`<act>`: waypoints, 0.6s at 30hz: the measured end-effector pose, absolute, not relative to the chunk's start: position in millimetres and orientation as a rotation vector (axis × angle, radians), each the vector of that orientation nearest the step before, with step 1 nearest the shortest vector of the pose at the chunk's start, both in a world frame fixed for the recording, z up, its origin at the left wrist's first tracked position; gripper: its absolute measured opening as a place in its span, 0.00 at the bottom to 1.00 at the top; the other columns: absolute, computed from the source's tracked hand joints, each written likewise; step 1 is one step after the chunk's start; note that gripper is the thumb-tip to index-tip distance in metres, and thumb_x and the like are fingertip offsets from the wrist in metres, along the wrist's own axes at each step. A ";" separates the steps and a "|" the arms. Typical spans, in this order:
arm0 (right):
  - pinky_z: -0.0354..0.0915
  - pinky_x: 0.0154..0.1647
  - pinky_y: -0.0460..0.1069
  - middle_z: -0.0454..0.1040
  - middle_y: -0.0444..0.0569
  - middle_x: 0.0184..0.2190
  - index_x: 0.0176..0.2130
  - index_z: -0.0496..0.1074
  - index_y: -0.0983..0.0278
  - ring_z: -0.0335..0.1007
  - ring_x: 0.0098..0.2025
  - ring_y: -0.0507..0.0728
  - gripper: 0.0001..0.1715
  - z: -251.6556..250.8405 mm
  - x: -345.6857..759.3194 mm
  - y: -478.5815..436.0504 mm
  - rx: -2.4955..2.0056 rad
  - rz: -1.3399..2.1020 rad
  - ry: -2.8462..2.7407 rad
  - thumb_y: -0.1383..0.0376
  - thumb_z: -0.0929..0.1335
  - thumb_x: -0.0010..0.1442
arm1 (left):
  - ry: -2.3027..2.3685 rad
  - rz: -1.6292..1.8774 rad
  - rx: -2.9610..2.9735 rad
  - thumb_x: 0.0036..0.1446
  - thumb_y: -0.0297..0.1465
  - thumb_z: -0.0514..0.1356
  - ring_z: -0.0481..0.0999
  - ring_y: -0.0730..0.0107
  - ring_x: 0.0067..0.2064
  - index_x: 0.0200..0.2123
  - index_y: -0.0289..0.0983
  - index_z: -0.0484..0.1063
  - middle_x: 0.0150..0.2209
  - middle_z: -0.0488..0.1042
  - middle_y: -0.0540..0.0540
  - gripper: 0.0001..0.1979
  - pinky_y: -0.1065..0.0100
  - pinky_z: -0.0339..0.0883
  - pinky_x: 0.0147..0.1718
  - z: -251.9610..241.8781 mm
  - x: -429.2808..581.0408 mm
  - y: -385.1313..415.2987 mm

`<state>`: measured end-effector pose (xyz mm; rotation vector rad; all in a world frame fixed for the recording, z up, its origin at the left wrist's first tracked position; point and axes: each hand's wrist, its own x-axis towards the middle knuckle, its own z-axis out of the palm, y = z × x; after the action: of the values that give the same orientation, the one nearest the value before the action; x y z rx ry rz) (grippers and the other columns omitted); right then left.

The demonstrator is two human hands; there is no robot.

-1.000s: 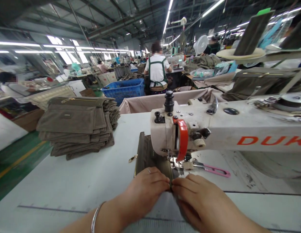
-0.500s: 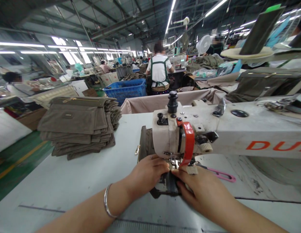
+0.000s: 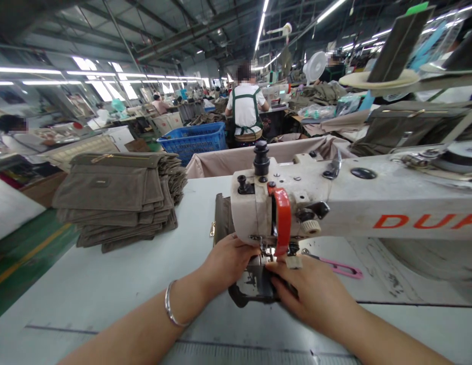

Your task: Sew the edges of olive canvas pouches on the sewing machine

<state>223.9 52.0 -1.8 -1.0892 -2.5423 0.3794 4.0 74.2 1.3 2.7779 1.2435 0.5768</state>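
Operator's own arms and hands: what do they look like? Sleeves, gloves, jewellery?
Forearms bare as far as the picture shows: no sleeves. No gloves on either hand. A shiny, narrow silver bracelet circles the wrist of the left hand. Nothing worn shows on the right hand or its wrist.

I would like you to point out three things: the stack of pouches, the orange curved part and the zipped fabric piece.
Stack of pouches (image 3: pixel 110 196): head view, on the top pouch's face.
Orange curved part (image 3: pixel 283 218): head view, middle of its band.
Zipped fabric piece (image 3: pixel 223 218): head view, its visible far-left part.
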 end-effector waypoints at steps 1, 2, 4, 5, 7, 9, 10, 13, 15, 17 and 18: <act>0.66 0.43 0.55 0.75 0.51 0.39 0.48 0.74 0.60 0.71 0.42 0.61 0.16 -1.7 223.9 52.3 -1.089 0.381 -2.539 0.68 0.62 0.63 | 1.251 0.580 2.775 0.61 0.22 0.57 0.77 0.65 0.47 0.38 0.39 0.77 0.41 0.80 0.49 0.11 0.63 0.69 0.51 -0.1 3.5 74.2; 0.66 0.43 0.55 0.75 0.51 0.40 0.48 0.74 0.60 0.71 0.42 0.61 0.16 -1.7 223.8 52.5 -1.088 0.379 -2.537 0.68 0.63 0.63 | 1.258 0.584 2.772 0.61 0.22 0.57 0.77 0.65 0.47 0.38 0.39 0.77 0.41 0.80 0.49 0.10 0.63 0.69 0.51 -1.5 2.9 74.3; 0.66 0.43 0.55 0.75 0.51 0.40 0.48 0.74 0.60 0.71 0.41 0.61 0.16 -1.6 223.3 52.6 -1.084 0.366 -2.531 0.68 0.63 0.62 | 1.271 0.585 2.766 0.60 0.22 0.58 0.77 0.64 0.46 0.39 0.39 0.77 0.41 0.80 0.48 0.10 0.63 0.69 0.50 -4.4 1.4 74.8; 0.66 0.43 0.55 0.75 0.50 0.40 0.47 0.74 0.60 0.71 0.41 0.60 0.16 -1.5 223.0 52.6 -1.078 0.358 -2.529 0.68 0.63 0.62 | 1.279 0.583 2.762 0.60 0.22 0.58 0.77 0.64 0.46 0.39 0.39 0.77 0.41 0.80 0.48 0.10 0.63 0.70 0.49 -5.5 0.7 75.2; 0.65 0.42 0.54 0.75 0.50 0.40 0.47 0.74 0.60 0.71 0.41 0.60 0.16 -0.9 222.5 52.5 -1.076 0.343 -2.520 0.68 0.63 0.62 | 1.301 0.574 2.749 0.60 0.23 0.58 0.77 0.63 0.45 0.39 0.39 0.78 0.40 0.80 0.48 0.09 0.62 0.70 0.47 -6.0 0.5 75.8; 0.65 0.42 0.54 0.75 0.49 0.40 0.46 0.74 0.60 0.70 0.41 0.60 0.15 0.1 222.6 52.4 -1.074 0.352 -2.521 0.68 0.63 0.62 | 1.326 0.565 2.733 0.60 0.23 0.58 0.77 0.62 0.44 0.39 0.39 0.78 0.40 0.80 0.47 0.10 0.62 0.71 0.47 -3.1 2.5 74.9; 0.65 0.42 0.53 0.75 0.49 0.40 0.45 0.74 0.60 0.70 0.41 0.60 0.14 0.7 223.0 52.5 -1.071 0.361 -2.522 0.68 0.63 0.62 | 1.340 0.563 2.728 0.60 0.23 0.58 0.77 0.61 0.45 0.39 0.39 0.78 0.40 0.80 0.47 0.10 0.61 0.70 0.47 0.0 4.5 73.2; 0.64 0.41 0.53 0.74 0.48 0.39 0.44 0.75 0.59 0.70 0.41 0.59 0.13 2.2 226.1 53.0 -1.043 0.414 -2.534 0.68 0.64 0.62 | 1.419 0.531 2.659 0.59 0.23 0.60 0.77 0.59 0.45 0.39 0.38 0.77 0.41 0.80 0.46 0.08 0.59 0.71 0.46 14.2 12.7 61.0; 0.64 0.40 0.52 0.74 0.48 0.38 0.44 0.75 0.58 0.69 0.40 0.58 0.13 2.8 229.1 53.3 -1.019 0.449 -2.535 0.69 0.63 0.63 | 1.462 0.477 2.541 0.57 0.24 0.62 0.77 0.59 0.43 0.40 0.37 0.76 0.40 0.79 0.46 0.08 0.59 0.71 0.45 25.2 17.5 47.2; 0.63 0.38 0.51 0.74 0.48 0.37 0.45 0.75 0.58 0.69 0.40 0.58 0.13 3.1 231.9 53.6 -0.995 0.482 -2.535 0.69 0.64 0.63 | 1.448 0.438 2.420 0.57 0.26 0.63 0.77 0.61 0.43 0.42 0.37 0.76 0.41 0.79 0.46 0.09 0.60 0.72 0.46 33.9 19.7 31.5; 0.63 0.38 0.51 0.73 0.47 0.37 0.45 0.74 0.58 0.69 0.39 0.58 0.13 3.1 233.0 53.7 -0.989 0.492 -2.532 0.69 0.64 0.63 | 1.425 0.430 2.389 0.57 0.28 0.64 0.76 0.62 0.45 0.43 0.38 0.75 0.43 0.78 0.46 0.10 0.60 0.71 0.48 36.7 20.0 23.8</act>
<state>233.0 53.7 3.1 -0.9894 -2.5324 0.4922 20.0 23.8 36.7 2.3889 1.4246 0.4298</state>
